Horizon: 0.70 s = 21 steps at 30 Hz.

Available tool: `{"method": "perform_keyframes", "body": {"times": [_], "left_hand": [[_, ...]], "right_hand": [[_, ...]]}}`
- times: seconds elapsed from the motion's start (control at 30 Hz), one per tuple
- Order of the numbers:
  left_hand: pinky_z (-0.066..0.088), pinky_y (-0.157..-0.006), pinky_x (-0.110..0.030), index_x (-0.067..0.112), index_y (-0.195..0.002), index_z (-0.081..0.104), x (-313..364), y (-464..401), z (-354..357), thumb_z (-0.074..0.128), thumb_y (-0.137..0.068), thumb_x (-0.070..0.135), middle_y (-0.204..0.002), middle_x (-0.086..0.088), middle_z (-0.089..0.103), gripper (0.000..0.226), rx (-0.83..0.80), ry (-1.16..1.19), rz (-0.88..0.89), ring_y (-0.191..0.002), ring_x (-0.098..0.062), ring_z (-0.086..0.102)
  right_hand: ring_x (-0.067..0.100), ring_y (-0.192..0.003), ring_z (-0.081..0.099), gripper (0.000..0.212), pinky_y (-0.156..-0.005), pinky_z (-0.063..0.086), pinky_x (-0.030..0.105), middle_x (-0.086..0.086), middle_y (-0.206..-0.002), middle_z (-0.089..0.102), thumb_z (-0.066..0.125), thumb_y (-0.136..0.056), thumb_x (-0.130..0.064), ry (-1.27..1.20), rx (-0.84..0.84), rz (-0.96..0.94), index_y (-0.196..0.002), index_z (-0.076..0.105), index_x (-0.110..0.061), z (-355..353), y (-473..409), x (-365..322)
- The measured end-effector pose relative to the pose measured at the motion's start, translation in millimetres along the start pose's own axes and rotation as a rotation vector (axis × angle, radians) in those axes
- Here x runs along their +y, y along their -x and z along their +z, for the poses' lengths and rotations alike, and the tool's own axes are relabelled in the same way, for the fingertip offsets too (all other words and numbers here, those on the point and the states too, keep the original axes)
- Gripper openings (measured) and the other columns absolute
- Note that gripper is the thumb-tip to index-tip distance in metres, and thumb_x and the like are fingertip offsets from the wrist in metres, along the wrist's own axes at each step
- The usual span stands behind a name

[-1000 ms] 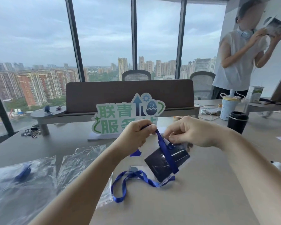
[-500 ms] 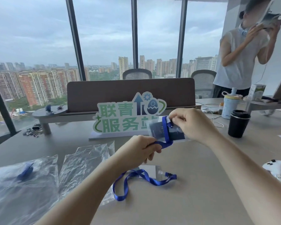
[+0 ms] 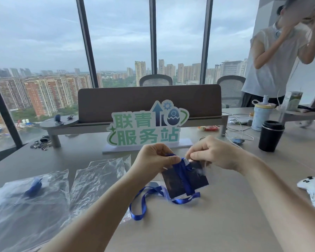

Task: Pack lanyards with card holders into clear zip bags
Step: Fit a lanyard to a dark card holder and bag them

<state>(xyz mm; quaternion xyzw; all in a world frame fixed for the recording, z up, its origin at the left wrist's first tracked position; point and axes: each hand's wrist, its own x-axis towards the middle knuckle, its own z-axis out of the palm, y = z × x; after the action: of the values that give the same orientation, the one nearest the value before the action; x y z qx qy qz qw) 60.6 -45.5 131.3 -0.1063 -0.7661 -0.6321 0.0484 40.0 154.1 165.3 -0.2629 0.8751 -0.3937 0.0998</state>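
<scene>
Lanyard, blue, around dark card holder

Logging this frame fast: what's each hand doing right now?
Left hand: pinching the blue lanyard.
Right hand: pinching the card holder at its top edge.

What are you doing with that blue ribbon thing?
A person is getting a blue lanyard and its card holder ready to pack. The left hand pinches the lanyard near the top of the card holder, and the right hand pinches the holder's top edge. Both are held just above the table, with the rest of the lanyard trailing down in a loop on it. Clear zip bags lie to the left; one already has something blue inside. This set is not in a bag yet.
</scene>
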Motion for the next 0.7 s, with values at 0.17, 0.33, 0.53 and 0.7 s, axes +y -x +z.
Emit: {"method": "perform_keyframes", "body": {"times": [0.17, 0.33, 0.53, 0.7], "left_hand": [[0.049, -0.051, -0.022, 0.002, -0.074, 0.065, -4, -1, -1, 0.081, -0.070, 0.010, -0.062, -0.005, 0.066, 0.018, 0.038, 0.006, -0.034, -0.053, -0.013, 0.059], [0.056, -0.056, -0.026, 0.004, -0.085, 0.066, -16, 5, -24, 0.070, -0.083, 0.018, -0.074, -0.006, 0.070, 0.014, 0.037, 0.001, -0.150, -0.058, -0.014, 0.064], [0.053, -0.072, -0.024, 0.026, -0.098, 0.066, -80, 30, -110, 0.071, -0.077, 0.039, -0.095, 0.007, 0.067, 0.026, -0.098, -0.854, -0.265, -0.085, -0.012, 0.065], [0.047, -0.089, -0.027, 0.041, -0.115, 0.056, -116, 72, -157, 0.073, -0.060, 0.058, -0.111, 0.013, 0.055, 0.060, -0.365, -1.149, -0.464, -0.098, -0.007, 0.056]], "right_hand": [[-0.001, -0.056, 0.054, 0.015, -0.059, 0.042, 0.018, -0.010, -0.061, 0.065, 0.076, -0.080, -0.031, 0.109, -0.016, -0.004, -0.082, 0.076, -0.017, 23, -9, -5], [-0.001, -0.047, 0.056, 0.009, -0.049, 0.041, 0.012, -0.008, -0.056, 0.066, 0.073, -0.084, -0.013, -0.099, -0.031, 0.010, -0.076, 0.072, -0.014, 43, -20, 8], [0.005, -0.042, 0.047, 0.013, -0.046, 0.036, 0.015, -0.006, -0.051, 0.060, 0.071, -0.087, -0.015, -0.294, 0.229, 0.099, -0.077, 0.070, -0.008, 73, -31, 37], [0.017, -0.063, 0.061, 0.011, -0.063, 0.047, 0.030, 0.007, -0.067, 0.072, 0.072, -0.085, -0.016, -0.404, 0.287, 0.095, -0.075, 0.073, -0.011, 95, -41, 39]]}}
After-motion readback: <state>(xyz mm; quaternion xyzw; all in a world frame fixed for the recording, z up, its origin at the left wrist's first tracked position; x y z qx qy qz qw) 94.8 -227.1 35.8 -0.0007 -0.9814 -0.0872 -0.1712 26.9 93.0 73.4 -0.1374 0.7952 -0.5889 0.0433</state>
